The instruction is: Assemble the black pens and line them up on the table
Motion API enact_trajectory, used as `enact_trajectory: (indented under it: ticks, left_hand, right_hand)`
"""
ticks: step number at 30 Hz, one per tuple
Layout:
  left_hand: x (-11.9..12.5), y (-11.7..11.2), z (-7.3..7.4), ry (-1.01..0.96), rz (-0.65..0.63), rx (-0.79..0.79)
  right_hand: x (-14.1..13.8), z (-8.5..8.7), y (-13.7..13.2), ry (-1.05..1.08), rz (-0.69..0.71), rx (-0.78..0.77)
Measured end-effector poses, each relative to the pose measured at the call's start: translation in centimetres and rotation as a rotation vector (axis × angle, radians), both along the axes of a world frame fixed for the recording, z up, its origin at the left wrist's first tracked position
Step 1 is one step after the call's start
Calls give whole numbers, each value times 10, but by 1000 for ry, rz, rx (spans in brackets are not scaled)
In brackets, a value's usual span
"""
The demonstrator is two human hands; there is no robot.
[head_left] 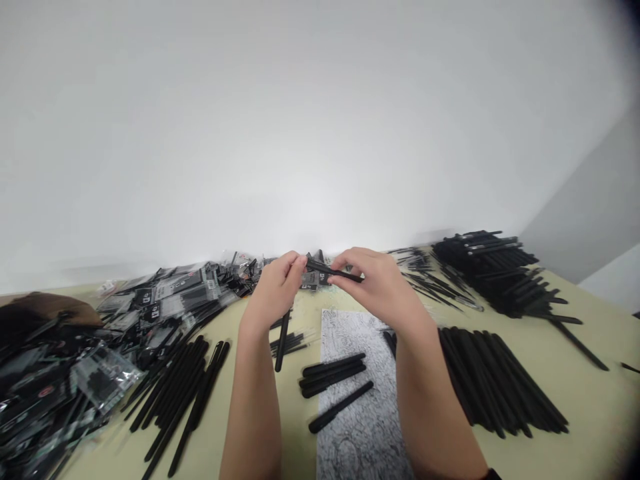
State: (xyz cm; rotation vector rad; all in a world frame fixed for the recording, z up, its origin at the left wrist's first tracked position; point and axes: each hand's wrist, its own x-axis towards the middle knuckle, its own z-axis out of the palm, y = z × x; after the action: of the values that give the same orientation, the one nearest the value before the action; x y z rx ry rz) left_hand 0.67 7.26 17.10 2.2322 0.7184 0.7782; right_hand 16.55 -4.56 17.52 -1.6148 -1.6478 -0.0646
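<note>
"Left hand (274,291)?"

"Curled, fingertips pinching one end of a black pen (333,270), with plastic-bagged pens (160,300) heaped to its left."

"Right hand (375,283)?"

"Pinching that pen's other end, just above a speckled grey mat (360,407), with loose black pens (495,380) lined up to its right."

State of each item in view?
Left hand: closed on pen
Right hand: closed on pen
Black pen: held between both hands
Packaged pens: heaped, in clear packets
Loose black pens: lying side by side
Grey mat: flat on table
</note>
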Motion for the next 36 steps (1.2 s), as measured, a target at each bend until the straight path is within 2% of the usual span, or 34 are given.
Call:
enact_trajectory:
  ticks: [6, 14, 20, 27, 36]
  left_hand:
    - [0, 0, -1, 23, -7, 36]
    - [1, -4, 4, 59, -25, 8]
    - [0, 0, 1, 42, -53, 10]
    - [-7, 1, 3, 12, -91, -57]
    - [-12, 3, 2, -26, -157, -157]
  right_hand:
    - [1, -1, -1, -9, -19, 2]
    - [1, -1, 0, -32, -24, -24]
    - [2, 0, -1, -23, -25, -43]
    - [1, 2, -2, -41, 2, -28]
    - [3, 3, -7, 19, -52, -93]
